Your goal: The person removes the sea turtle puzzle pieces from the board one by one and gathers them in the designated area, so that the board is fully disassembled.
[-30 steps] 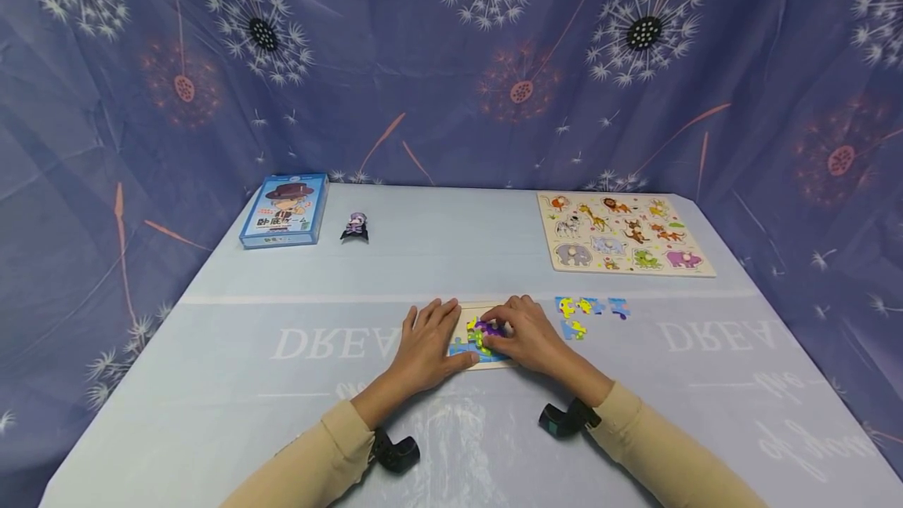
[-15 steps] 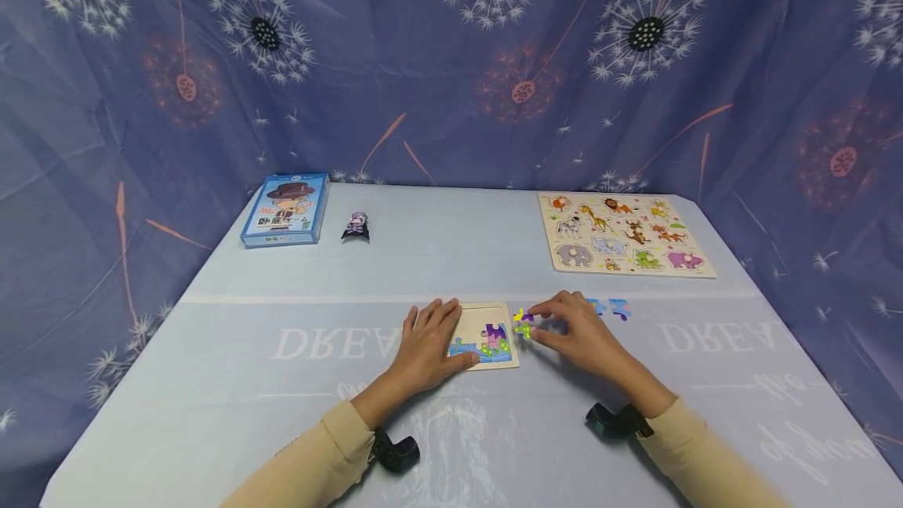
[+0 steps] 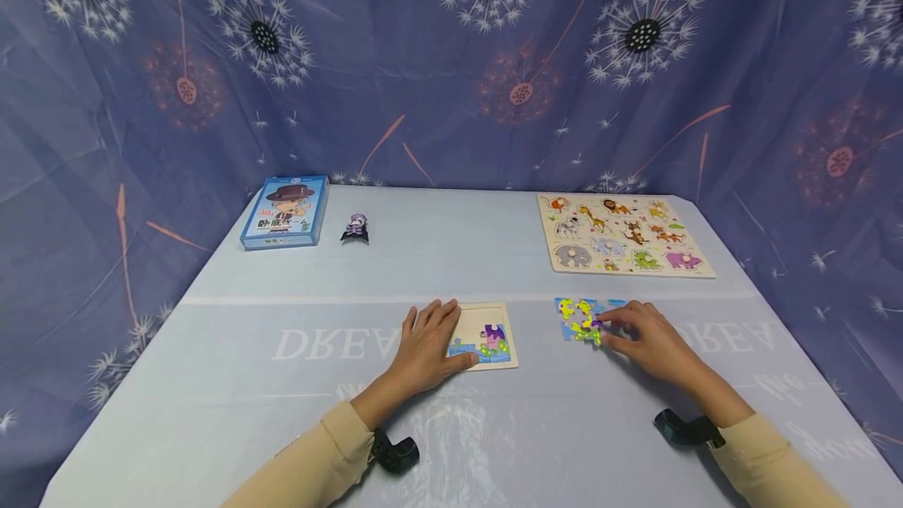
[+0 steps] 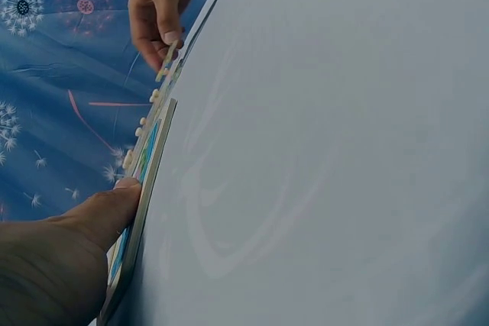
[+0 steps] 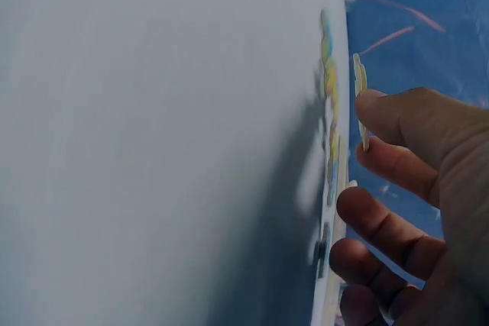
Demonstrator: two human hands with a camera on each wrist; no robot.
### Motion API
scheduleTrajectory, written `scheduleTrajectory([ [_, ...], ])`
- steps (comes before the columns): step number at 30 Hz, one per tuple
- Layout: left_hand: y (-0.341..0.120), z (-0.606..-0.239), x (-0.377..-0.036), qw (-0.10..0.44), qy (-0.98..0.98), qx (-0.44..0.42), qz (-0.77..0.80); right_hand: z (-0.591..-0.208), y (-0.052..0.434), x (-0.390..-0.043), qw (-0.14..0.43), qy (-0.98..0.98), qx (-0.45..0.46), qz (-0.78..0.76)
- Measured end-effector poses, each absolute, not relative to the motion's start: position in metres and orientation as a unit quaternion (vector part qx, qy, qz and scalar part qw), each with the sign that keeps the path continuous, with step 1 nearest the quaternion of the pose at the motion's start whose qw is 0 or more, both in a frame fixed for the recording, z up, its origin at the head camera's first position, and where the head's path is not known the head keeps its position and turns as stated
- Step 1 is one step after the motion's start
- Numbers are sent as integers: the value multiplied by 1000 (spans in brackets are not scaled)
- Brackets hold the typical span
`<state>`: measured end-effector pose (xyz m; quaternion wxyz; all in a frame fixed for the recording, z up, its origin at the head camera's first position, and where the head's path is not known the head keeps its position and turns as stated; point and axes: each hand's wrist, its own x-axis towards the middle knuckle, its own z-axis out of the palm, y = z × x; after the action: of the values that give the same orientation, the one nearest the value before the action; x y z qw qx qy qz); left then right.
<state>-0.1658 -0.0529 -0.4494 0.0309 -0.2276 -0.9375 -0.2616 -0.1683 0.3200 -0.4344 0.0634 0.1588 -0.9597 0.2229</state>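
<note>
In the head view, my left hand (image 3: 426,343) rests with fingers extended on the left side of a small wooden puzzle tray (image 3: 469,318). Its thumb presses the tray's near edge, as the left wrist view also shows. Blue, pink and purple puzzle pieces (image 3: 494,345) fill the tray's lower part, while bare wood shows above. To the right, my right hand (image 3: 656,343) pinches a puzzle piece (image 5: 360,74) between thumb and index finger, held up off the table. That piece overlaps the loose puzzle pieces (image 3: 566,307) lying beneath it, partly hiding them.
A wooden animal peg board (image 3: 589,245) lies at the back right. A blue card game box (image 3: 285,214) and a small dark-and-purple figurine (image 3: 356,228) stand at the back left. Behind the table hangs a blue dandelion-print curtain (image 3: 395,45).
My right hand has moved from over the tray to the right, carrying the yellow-green and purple puzzle piece out over the loose pieces. My left hand has stayed in place.
</note>
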Motion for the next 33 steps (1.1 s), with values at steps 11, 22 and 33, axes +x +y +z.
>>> scheduleTrajectory([
  [11,-53,-449,-165,24,-938,-224,-263,-439,330,-169,45,-965,145,213],
  [22,-53,-450,-167,18,-939,-224,-260,-439,327,-169,58,-966,141,208],
  [33,-49,-445,-168,23,-938,-226,-262,-433,265,-166,95,-946,202,233],
])
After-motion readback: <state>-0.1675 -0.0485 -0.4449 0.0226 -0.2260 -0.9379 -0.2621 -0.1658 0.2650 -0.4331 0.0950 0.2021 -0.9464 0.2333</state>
